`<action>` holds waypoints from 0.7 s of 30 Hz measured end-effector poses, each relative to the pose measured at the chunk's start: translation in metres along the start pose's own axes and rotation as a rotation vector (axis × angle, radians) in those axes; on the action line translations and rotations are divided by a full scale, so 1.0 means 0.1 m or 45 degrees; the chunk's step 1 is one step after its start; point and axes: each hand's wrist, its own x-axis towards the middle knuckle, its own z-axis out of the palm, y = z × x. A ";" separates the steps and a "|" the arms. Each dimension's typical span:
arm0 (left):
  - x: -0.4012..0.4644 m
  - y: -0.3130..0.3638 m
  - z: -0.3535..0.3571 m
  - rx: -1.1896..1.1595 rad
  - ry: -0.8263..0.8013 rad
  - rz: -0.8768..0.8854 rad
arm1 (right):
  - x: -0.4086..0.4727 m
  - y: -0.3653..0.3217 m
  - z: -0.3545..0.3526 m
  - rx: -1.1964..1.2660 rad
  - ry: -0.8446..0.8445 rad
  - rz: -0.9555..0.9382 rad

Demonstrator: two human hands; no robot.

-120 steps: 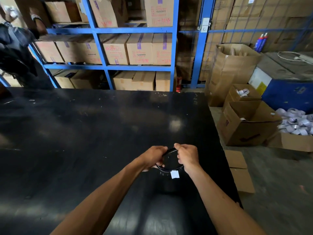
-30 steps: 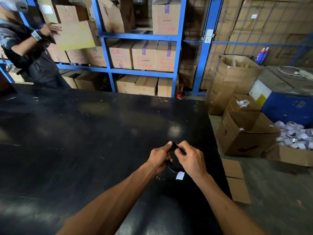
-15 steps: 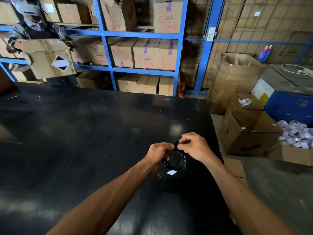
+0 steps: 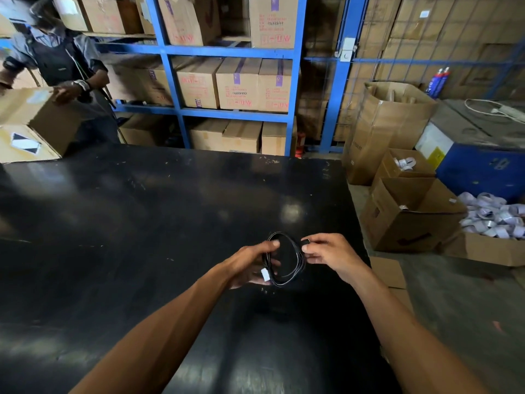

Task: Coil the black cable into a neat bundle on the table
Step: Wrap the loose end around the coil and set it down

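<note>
1. Setting: storeroom. A blue steel shelving rack (image 4: 227,112) stacked with brown cardboard cartons stands at 12 o'clock, beyond the table.
2. Surface: wide, glossy black table (image 4: 142,223), scuffed, filling the middle and lower view.
3. Black cable (image 4: 295,261): thin cord wound into a small multi-turn oval loop, held above the table's right part, just past centre toward 1 o'clock. A small white tag (image 4: 265,274) hangs on its lower left side.
4. Left hand (image 4: 251,265): curled about the loop's left side, thumb over the strands, fingers beneath.
5. Right hand (image 4: 329,255): thumb and forefinger pinched on a short black cable end (image 4: 306,240) at the loop's upper right; other fingers loosely bent.
6. Open brown cardboard boxes (image 4: 409,214): on the floor at 3 o'clock, beside the table edge.
7. Heap of white paper rolls (image 4: 494,216): farther right, in a low carton.
8. Second person in a grey shirt (image 4: 59,61): at 10 o'clock, hands on a brown cardboard box (image 4: 37,123) at the table's far left corner.
</note>
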 end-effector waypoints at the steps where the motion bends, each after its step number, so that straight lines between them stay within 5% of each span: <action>1: 0.00 -0.02 0.01 0.017 -0.054 0.012 | 0.00 0.04 -0.02 0.078 -0.005 0.059; 8: 0.28 -0.15 0.07 0.271 0.219 -0.013 | 0.06 0.41 -0.08 0.043 0.136 0.286; 21: 0.84 -0.66 0.25 1.074 0.237 -0.028 | 0.44 1.23 0.04 -0.088 0.208 0.537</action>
